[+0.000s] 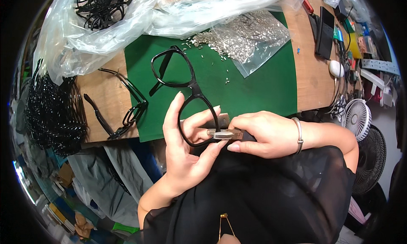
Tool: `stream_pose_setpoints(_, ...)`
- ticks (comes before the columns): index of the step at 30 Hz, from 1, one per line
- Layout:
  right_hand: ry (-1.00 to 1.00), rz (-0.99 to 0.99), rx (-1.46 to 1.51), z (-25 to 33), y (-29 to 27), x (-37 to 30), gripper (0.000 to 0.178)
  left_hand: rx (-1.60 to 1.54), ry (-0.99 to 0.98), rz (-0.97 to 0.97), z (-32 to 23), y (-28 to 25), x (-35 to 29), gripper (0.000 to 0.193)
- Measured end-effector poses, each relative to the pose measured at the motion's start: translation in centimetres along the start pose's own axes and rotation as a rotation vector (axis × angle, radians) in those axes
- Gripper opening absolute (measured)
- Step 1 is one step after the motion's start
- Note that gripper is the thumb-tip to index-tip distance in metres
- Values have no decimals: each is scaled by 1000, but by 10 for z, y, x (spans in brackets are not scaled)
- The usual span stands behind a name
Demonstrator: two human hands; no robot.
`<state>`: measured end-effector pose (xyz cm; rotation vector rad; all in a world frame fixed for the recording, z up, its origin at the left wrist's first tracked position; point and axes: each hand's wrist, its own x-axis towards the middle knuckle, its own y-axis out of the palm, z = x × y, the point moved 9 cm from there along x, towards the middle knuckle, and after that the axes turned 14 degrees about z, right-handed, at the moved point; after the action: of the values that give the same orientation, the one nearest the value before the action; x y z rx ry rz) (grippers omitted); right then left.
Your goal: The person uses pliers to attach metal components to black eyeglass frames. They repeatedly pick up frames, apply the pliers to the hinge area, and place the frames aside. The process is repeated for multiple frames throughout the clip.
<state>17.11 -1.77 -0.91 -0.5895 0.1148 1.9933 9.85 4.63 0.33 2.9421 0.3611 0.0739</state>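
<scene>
A black eyeglass frame [195, 89] without lenses is held near the table's front edge, with my left hand [181, 166] closed on its nearer rim. The farther rim and a folded-in temple arm stick out over a green mat [254, 91]. In my right hand [268, 134] is a pair of pliers [229, 135]. Its metal jaws meet the outer end of the nearer rim, beside my left fingertips; what exactly they grip there is too small to tell. Another black eyeglass frame [132, 112] lies to the left, partly on the mat.
Many small silvery metal pieces [231, 42] spill from a clear bag [271, 44] at the back. Black frames [55, 112] are heaped at far left, with more under plastic sheeting [161, 15]. A phone [324, 34], cables and a small white fan [356, 119] stand right.
</scene>
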Motion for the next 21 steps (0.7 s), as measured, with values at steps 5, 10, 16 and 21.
stream_pose_setpoints(5,131,19,-197,-5,-3,2,29,14,-77,1,5,0,2,84)
stream_pose_setpoints(10,204,11,-245,-16,0,2,28,-4,-154,-29,12,-1,4,89)
stream_pose_setpoints(16,95,-13,-149,-27,-9,-6,39,25,-142,-12,11,-12,-7,89)
stream_pose_setpoints(21,206,-493,-205,-54,-57,-6,25,-134,62,67,8,1,-21,81)
